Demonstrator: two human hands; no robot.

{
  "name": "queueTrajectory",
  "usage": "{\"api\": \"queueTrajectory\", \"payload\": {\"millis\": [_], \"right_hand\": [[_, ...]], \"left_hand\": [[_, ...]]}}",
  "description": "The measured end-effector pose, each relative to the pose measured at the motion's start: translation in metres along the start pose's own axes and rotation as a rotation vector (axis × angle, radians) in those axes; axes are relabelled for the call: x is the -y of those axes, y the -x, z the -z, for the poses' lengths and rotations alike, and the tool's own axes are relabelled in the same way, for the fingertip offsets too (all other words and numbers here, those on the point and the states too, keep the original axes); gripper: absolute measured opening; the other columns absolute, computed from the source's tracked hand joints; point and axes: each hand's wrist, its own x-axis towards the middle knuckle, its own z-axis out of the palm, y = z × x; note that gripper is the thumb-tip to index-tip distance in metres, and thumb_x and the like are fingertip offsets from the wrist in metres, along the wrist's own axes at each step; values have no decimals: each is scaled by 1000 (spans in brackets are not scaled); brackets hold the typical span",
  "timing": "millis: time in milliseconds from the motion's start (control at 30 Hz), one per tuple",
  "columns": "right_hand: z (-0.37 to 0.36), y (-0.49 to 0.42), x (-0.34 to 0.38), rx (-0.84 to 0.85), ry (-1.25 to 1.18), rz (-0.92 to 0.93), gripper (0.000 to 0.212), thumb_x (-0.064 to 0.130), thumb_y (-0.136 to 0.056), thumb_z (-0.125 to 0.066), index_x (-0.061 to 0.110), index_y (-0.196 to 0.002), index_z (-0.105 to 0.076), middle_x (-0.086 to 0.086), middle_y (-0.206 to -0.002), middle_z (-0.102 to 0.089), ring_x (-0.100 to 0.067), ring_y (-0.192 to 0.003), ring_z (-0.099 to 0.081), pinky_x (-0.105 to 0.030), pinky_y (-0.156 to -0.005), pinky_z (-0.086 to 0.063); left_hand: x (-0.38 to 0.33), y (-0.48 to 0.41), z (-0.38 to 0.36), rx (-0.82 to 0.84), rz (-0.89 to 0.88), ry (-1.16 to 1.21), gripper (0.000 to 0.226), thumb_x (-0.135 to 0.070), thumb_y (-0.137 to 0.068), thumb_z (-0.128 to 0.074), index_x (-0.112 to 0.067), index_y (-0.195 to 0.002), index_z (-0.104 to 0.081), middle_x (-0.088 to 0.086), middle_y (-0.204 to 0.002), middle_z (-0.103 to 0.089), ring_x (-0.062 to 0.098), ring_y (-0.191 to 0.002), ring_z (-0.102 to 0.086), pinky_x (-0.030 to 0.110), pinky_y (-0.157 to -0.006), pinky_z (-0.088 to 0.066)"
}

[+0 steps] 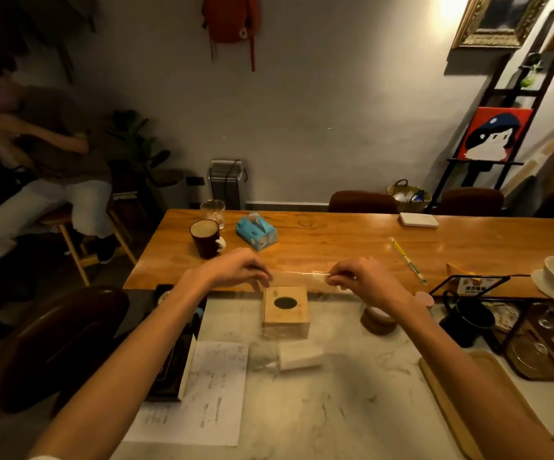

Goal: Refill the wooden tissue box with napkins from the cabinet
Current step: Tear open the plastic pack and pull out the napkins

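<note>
Marble counter [351, 393] meets a wooden bar top under dim light. Left hand [235, 270] and right hand [365, 280] each pinch an end of clear wrap [298, 277], stretched above the wooden tissue box [285, 310]. Napkins [298, 355] lie nearer. Best to pull evenly, then set the wrap aside.

Matt pale wood is seen on the tissue box [285, 310]; beneath it a white marbled surface [335, 393], beyond it glossy varnished wood [335, 240].
</note>
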Motion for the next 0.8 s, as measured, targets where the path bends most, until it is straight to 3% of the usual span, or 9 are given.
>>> {"api": "queueTrajectory", "payload": {"millis": [233, 467, 567, 700, 800], "right_hand": [[13, 7, -27, 39, 22, -77, 16, 28, -90, -65, 27, -104, -71, 16, -90, -67, 7, -75, -60, -11, -65, -46], [26, 23, -59, 50, -179, -245, 10, 21, -88, -68, 27, -96, -72, 8, -87, -71, -5, -71, -66, -19, -61, -51], [33, 27, -70, 90, -210, -277, 11, 18, -90, -65, 25, -96, -71, 6, -88, -71, -12, -77, -67, -19, -63, -54], [36, 26, -71, 140, -196, -262, 14, 20, -91, -65, 32, -95, -70, 9, -88, -71, -9, -78, -66, -20, -65, -51], [38, 26, -71, 128, -207, -251, 15, 20, -90, -66, 34, -94, -70, 9, -88, -71, -9, -78, -66, -23, -69, -53]], "left_hand": [[17, 6, 4, -110, 46, 220, 17, -11, -89, -64, -11, -104, -73, 2, -95, -76, 14, -88, -73, 32, -81, -59], [40, 12, 9, -313, 4, 463, 13, -7, -89, -62, -11, -92, -74, 11, -90, -75, 29, -83, -73, 35, -75, -61], [45, 11, 9, -334, 7, 434, 19, -18, -91, -61, -14, -109, -68, 5, -103, -72, 19, -96, -70, 40, -86, -58], [13, -10, -2, -195, -11, 310, 62, -49, -82, -66, -36, -139, -44, -16, -132, -52, 3, -120, -53, 29, -98, -48], [-12, -37, -11, -191, -67, 172, 47, -36, -86, -68, -33, -131, -53, -9, -130, -57, 5, -117, -55, 26, -94, -49]]}}
